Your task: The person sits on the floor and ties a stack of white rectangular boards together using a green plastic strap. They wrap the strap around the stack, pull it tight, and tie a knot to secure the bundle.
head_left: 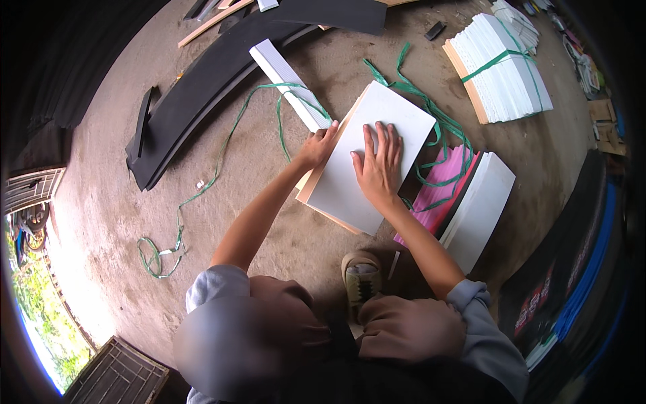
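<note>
Head view: a stack of white sheets [367, 175] lies on the concrete floor [108, 202], its long axis running from lower left to upper right, one corner pointing away at the upper right. Right hand [378, 165] rests flat on the top sheet, fingers spread and straight, gripping nothing. Left hand [316, 148] sits at the stack's left edge, fingers curled over that edge near the upper corner, thumb side toward a long white bar [286, 81] that lies just beside it and slants up to the left. Green strapping [431, 121] loops around the far side of the stack. To the right lie a pink bundle [441, 188] and a white bundle [481, 209], touching; farther up, a tied white pack [501, 71]. Black curved strips [202, 94] lie at left.
</note>
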Demonstrator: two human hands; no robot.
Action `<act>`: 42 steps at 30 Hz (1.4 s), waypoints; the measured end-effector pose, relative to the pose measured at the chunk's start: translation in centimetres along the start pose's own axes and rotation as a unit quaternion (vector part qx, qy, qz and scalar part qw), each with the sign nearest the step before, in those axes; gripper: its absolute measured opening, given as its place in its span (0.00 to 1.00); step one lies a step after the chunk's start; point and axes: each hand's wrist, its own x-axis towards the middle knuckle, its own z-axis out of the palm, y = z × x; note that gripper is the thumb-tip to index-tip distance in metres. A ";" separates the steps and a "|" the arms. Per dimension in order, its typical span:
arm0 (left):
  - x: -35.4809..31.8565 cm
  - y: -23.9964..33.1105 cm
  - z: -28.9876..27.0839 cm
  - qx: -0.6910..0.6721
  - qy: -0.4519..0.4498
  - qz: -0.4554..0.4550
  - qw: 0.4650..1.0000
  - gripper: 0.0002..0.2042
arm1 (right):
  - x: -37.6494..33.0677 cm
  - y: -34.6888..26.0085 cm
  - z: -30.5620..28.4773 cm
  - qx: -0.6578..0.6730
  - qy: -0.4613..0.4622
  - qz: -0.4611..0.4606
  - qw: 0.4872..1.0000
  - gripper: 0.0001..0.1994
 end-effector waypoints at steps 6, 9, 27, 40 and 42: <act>1.8 -0.7 -0.6 -0.050 0.002 -0.117 0.992 0.50 | -0.5 0.0 -1.1 0.018 0.015 -0.007 1.000 0.28; 1.5 0.4 0.0 -0.008 -0.001 -0.102 0.995 0.52 | -2.1 1.5 -1.3 0.088 0.040 -0.003 0.995 0.27; -11.3 5.8 -3.5 -0.223 0.134 0.075 0.963 0.47 | -2.0 -3.1 -6.0 0.334 0.168 -0.127 0.919 0.33; -32.0 -7.4 -10.5 -0.144 0.463 -0.148 0.862 0.38 | -0.5 -22.3 4.3 0.591 -0.206 -0.302 0.719 0.26; -31.4 -9.8 -10.4 -0.144 0.467 -0.169 0.856 0.38 | 0.2 -22.9 6.7 0.581 -0.270 -0.230 0.733 0.21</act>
